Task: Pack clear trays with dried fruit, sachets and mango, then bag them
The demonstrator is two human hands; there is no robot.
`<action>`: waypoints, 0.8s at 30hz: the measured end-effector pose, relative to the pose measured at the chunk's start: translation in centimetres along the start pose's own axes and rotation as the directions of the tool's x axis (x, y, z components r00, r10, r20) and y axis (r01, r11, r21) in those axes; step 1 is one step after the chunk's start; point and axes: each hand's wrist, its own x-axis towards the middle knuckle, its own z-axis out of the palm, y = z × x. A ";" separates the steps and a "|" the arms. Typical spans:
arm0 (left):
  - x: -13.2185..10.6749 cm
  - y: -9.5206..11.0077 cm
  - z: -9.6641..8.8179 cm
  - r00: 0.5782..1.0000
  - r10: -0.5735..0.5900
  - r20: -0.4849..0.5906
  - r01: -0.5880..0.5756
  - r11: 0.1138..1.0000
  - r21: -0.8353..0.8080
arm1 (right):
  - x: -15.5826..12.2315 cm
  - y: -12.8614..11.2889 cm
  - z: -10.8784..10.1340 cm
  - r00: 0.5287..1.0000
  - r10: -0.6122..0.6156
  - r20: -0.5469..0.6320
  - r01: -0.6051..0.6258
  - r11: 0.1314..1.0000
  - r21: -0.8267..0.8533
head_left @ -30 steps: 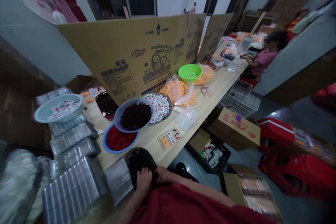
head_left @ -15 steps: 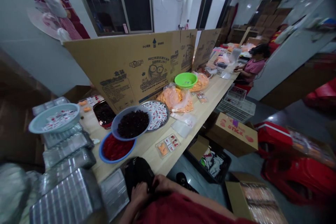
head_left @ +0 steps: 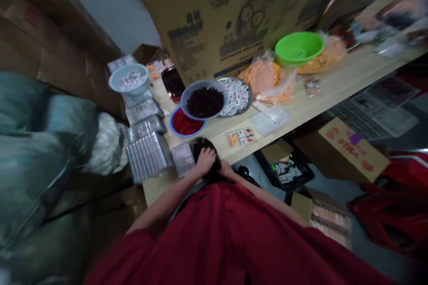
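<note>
My left hand (head_left: pixel 204 161) lies curled over a black bag-like object (head_left: pixel 202 145) at the near edge of the wooden table (head_left: pixel 321 93). My right hand (head_left: pixel 225 169) grips the same black object from the right, its fingers mostly hidden. Just beyond stand a blue bowl of red pieces (head_left: pixel 184 123) and a grey bowl of dark pieces (head_left: pixel 204 103). A small clear tray with orange and red snacks (head_left: pixel 240 136) lies right of my hands.
Stacks of clear plastic trays (head_left: pixel 146 155) fill the table's left end, under a pale bowl of sachets (head_left: pixel 129 79). A metal plate of sachets (head_left: pixel 237 95), orange snack bags (head_left: pixel 267 81), a green bowl (head_left: pixel 298 47) and a cardboard screen (head_left: pixel 240 13) lie farther back. Boxes (head_left: pixel 347 149) sit on the floor.
The view has swung down and left, so the room and the seated person are lost from sight. Both hands stay on the black object.
</note>
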 end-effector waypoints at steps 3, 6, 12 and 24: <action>2.5 -3.0 -1.5 0.995 -0.057 -0.078 0.057 0.998 0.003 | 0.7 0.8 0.2 0.998 0.061 0.025 -0.061 0.998 0.010; 3.6 -4.7 -1.8 0.986 -0.088 -0.142 0.089 0.996 0.002 | 1.6 1.2 0.1 0.997 0.071 0.018 -0.071 0.996 0.045; 0.5 -2.5 2.3 0.989 0.147 -0.022 -0.148 0.989 -0.024 | 3.2 1.0 -0.9 0.993 0.065 -0.095 -0.053 0.992 0.117; 2.0 -2.6 4.6 0.948 -0.249 0.197 0.273 0.956 -0.108 | 3.3 2.8 -1.8 0.968 0.206 -0.145 -0.173 0.961 0.214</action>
